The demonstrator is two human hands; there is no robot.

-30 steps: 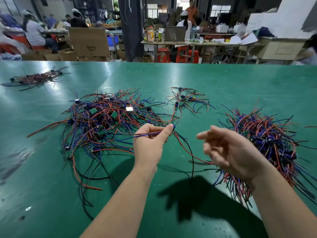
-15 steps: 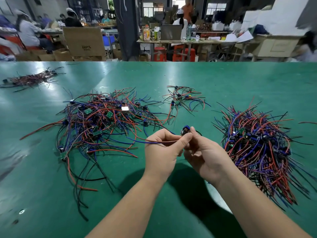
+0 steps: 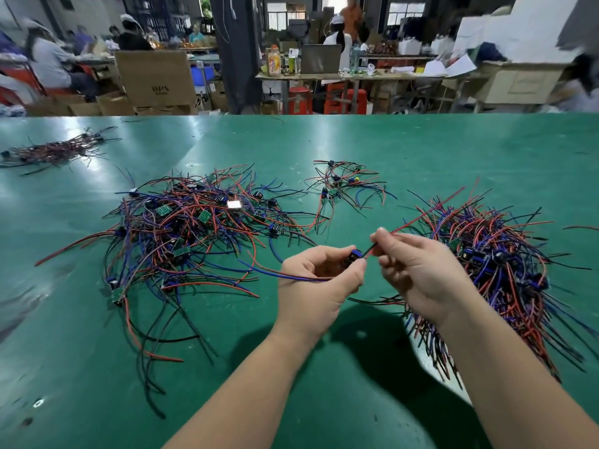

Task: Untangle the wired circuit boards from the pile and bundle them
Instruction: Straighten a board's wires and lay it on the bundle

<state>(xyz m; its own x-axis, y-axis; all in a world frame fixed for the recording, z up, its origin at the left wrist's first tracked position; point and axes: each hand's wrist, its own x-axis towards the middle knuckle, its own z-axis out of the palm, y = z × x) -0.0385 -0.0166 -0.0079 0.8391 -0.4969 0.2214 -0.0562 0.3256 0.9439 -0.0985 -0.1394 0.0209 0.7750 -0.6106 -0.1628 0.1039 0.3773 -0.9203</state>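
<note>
Head view — left hand (image 3: 319, 281), right hand (image 3: 421, 277) hold board (image 3: 352, 257); right pile (image 3: 492, 254) just beside.

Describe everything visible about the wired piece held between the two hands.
The wired piece is a small dark part with a blue edge, pinched in the left hand above the green table. Thin coated wires leave both sides: blue and red wires trail left; a short black stretch reaches the right hand, which pinches it, and a red wire runs on up and right over the right pile. Most of its body is hidden by fingers.
</note>
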